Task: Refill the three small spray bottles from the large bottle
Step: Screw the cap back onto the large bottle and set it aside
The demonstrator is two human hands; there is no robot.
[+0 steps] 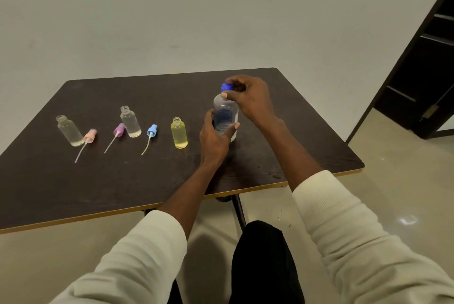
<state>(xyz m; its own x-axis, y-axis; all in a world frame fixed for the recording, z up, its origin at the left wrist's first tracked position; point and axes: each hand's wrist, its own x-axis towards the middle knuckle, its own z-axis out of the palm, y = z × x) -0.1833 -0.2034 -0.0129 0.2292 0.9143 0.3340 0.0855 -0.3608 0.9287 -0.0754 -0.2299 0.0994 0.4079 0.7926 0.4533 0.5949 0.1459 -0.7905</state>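
The large bottle (pixel 225 113) stands on the bench (pixel 152 180), right of the three uncapped small spray bottles (pixel 178 133). The left hand (pixel 213 135) wraps its body; right hand (pixel 250 97) fingers pinch the blue cap (pixel 226 87). Uncapping appears underway; pouring steadily into narrow necks likely follows.

A dark table (pixel 122 180) stands near a dark doorway (pixel 427 70).
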